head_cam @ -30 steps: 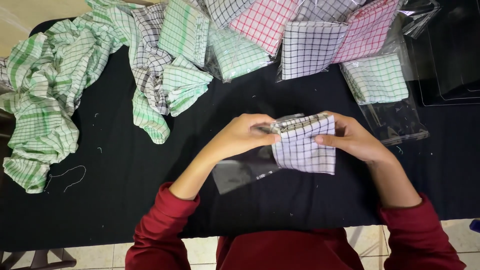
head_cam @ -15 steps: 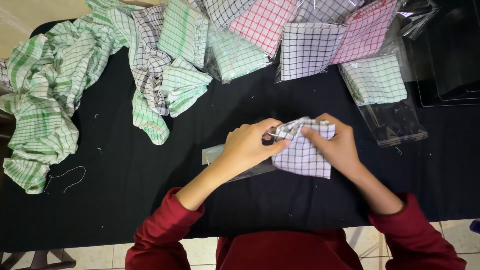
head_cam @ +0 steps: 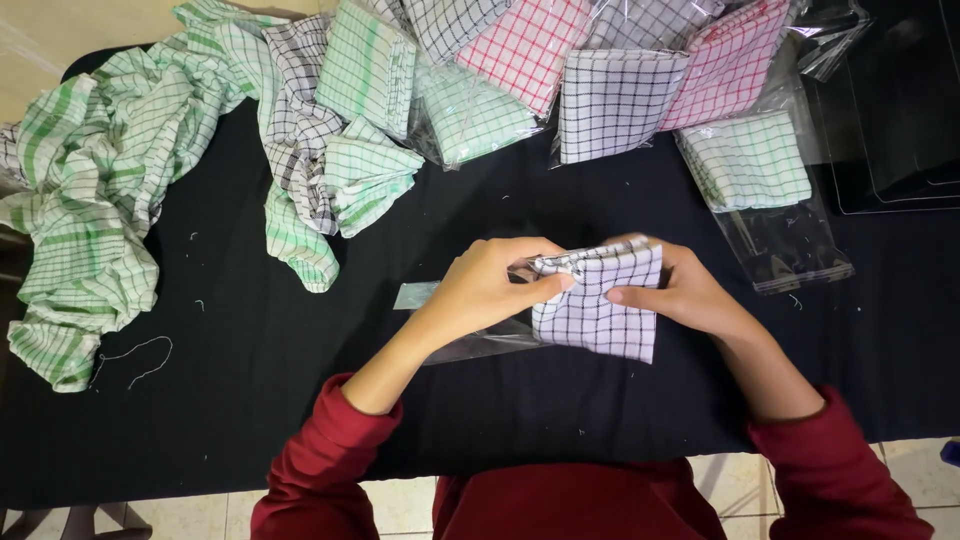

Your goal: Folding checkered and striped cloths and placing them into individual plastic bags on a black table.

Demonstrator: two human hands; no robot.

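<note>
Head view, looking down on a desk [head_cam: 250, 400] covered in black cloth. At centre, the left hand [head_cam: 490, 290] and right hand [head_cam: 680, 295] grip a folded white cloth with dark checks [head_cam: 600, 310] from either side, with a clear plastic bag [head_cam: 470, 345] at its left edge under the left hand. Far left lies a heap of loose green-checked cloths [head_cam: 100, 220]. Along the far edge, bagged folded cloths [head_cam: 610, 100] in green, red and dark checks overlap one another.
</note>
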